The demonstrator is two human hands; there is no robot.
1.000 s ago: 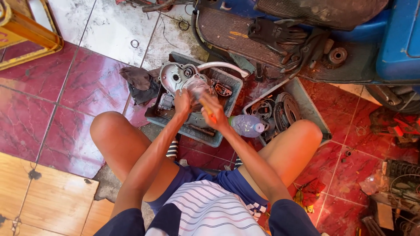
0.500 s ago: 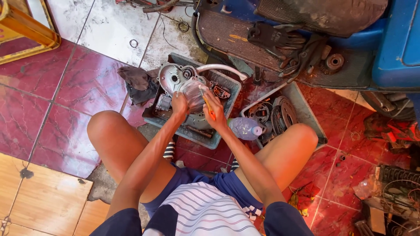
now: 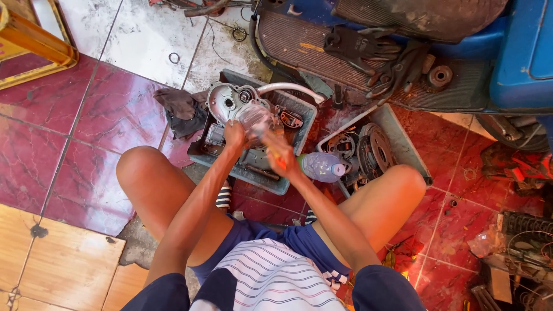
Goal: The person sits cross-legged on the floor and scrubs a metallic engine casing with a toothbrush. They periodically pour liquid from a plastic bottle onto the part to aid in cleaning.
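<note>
I sit low over a grey plastic tray (image 3: 299,124) that holds a metal engine casing (image 3: 223,101) and small parts. My left hand (image 3: 235,135) grips a clear, crumpled plastic piece (image 3: 255,117) above the tray. My right hand (image 3: 277,154) is closed on a tool with an orange handle (image 3: 276,156), its tip against the clear piece. A clear plastic bottle (image 3: 320,167) lies on its side just right of my right hand.
A second tray (image 3: 403,144) at the right holds round clutch parts (image 3: 368,151). A dark rag (image 3: 181,109) lies left of the grey tray. A blue scooter body (image 3: 507,57) with black gloves (image 3: 368,52) on it fills the top right. A yellow frame (image 3: 34,46) stands top left.
Both hands stay at the tray, still working on the clear piece; the view has shifted slightly. Nothing was let go or picked up.
</note>
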